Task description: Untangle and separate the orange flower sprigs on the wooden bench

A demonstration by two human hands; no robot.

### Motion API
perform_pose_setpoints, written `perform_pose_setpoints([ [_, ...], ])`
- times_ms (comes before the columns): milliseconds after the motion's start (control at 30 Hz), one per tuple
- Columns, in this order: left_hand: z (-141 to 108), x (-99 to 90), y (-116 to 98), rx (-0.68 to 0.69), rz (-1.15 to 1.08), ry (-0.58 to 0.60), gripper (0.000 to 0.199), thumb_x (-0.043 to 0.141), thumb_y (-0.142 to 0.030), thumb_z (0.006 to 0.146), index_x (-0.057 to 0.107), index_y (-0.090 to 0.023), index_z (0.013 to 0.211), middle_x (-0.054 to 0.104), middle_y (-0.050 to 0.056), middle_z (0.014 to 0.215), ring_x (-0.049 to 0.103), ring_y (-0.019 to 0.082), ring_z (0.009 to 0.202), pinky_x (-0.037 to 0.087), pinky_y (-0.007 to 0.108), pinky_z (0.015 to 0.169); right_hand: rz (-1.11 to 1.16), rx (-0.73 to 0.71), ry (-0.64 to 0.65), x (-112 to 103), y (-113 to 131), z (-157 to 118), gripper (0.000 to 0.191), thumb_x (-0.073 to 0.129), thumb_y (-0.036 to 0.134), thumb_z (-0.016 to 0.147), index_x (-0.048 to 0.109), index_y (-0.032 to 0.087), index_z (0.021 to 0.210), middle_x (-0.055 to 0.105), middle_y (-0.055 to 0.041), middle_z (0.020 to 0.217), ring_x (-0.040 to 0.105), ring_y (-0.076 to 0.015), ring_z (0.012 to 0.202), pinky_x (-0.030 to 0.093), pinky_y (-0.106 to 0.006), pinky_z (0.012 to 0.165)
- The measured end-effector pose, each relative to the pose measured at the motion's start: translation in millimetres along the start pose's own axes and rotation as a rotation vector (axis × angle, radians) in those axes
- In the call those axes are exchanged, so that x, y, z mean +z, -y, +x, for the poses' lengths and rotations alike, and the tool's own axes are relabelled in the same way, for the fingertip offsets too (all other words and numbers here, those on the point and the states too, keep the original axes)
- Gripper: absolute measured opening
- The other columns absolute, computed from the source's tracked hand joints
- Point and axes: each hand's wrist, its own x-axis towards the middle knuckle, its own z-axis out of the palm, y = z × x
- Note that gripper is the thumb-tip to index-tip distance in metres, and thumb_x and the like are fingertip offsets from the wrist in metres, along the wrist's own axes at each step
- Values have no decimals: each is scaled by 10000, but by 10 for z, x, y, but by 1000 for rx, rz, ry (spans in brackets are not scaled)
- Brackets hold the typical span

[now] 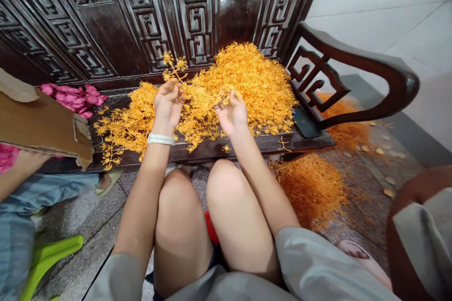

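A yellow-orange plastic flower sprig with several small spiky heads rises from between the fingertips of my left hand, which wears a white wristband. My right hand is palm up with curled fingers, and a small yellow piece of the same kind shows at its fingertips. Both hands are above the bench, just in front of a big heap of yellow pieces. A looser spread of yellow sprigs lies to the left, beneath and beside my left hand.
The dark carved bench has an armrest on the right, with a dark phone-like object beside it. Orange stems are piled on the floor. At left are a cardboard box, pink flowers and another person's hand.
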Motion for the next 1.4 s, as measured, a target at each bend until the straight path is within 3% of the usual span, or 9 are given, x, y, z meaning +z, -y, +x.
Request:
perform_pose_setpoints([
  [200, 32, -210, -43, -44, 0, -246, 245, 683, -90, 856, 730, -256, 1030, 744, 59, 1119, 678, 128, 877, 567, 234, 779, 77, 43, -52, -4, 98, -5, 90, 674, 217, 948, 590, 231, 919, 712, -14, 918, 655, -128, 799, 580, -282, 783],
  [333, -2, -199, -60, -28, 14, -296, 231, 649, -76, 828, 721, -248, 966, 734, 53, 1061, 659, 123, 827, 564, 244, 780, 83, 49, -91, -4, 39, -3, 141, 689, 236, 951, 559, 235, 896, 673, 7, 856, 617, -115, 737, 549, -263, 724],
  [467, -72, -92, -188, 151, 418, -294, 280, 586, -33, 726, 736, -226, 863, 722, 56, 1007, 655, 180, 899, 565, 332, 881, 1, -2, -89, 21, 35, -37, 192, 732, 309, 937, 556, 244, 901, 686, 5, 880, 612, -119, 751, 524, -258, 706],
  [600, -245, 167, -371, 466, 820, -10, 303, 675, -102, 771, 784, -220, 1028, 717, 69, 1127, 634, 253, 1148, 509, 415, 1071, -60, 34, 15, 73, 92, -92, 148, 719, 356, 951, 615, 252, 954, 738, -9, 928, 652, -136, 820, 543, -277, 774],
  [700, -403, 387, -400, 436, 854, 342, 322, 734, -314, 901, 749, -228, 1211, 738, 73, 1214, 667, 261, 1141, 513, 440, 1070, -123, 75, 113, 93, 132, -115, 155, 717, 385, 954, 649, 251, 991, 772, -23, 973, 685, -153, 860, 561, -292, 819],
  [767, -472, 491, -348, 412, 837, 434, 349, 791, -389, 885, 766, -233, 1196, 767, 75, 1181, 689, 272, 1118, 510, 447, 1071, -175, 67, 123, 100, 155, -130, 192, 733, 407, 942, 663, 245, 1018, 784, -32, 1000, 702, -156, 871, 563, -283, 811],
  [967, -443, 539, -176, 379, 646, 252, 262, 910, -307, 765, 831, -215, 998, 784, 49, 878, 697, 224, 815, 540, 353, 840, -237, 47, 159, 150, 168, -197, 306, 755, 479, 904, 713, 226, 1070, 785, -65, 1106, 720, -152, 952, 579, -283, 868],
  [1167, -380, 501, -198, 379, 576, 169, 175, 891, -296, 792, 809, -197, 910, 716, 13, 772, 610, 166, 713, 474, 301, 705, -511, -116, 282, 175, 88, -264, 299, 876, 243, 761, 762, 229, 1036, 758, -43, 1197, 686, -152, 1106, 552, -301, 1038],
  [1400, -358, 481, -203, 392, 521, 111, 163, 840, -312, 848, 734, -197, 805, 726, 18, 773, 658, 171, 721, 487, 297, 686, -575, -164, 281, 192, -28, -292, 533, 921, 179, 697, 684, 262, 1167, 742, -21, 1065, 677, -168, 991, 586, -338, 954],
])
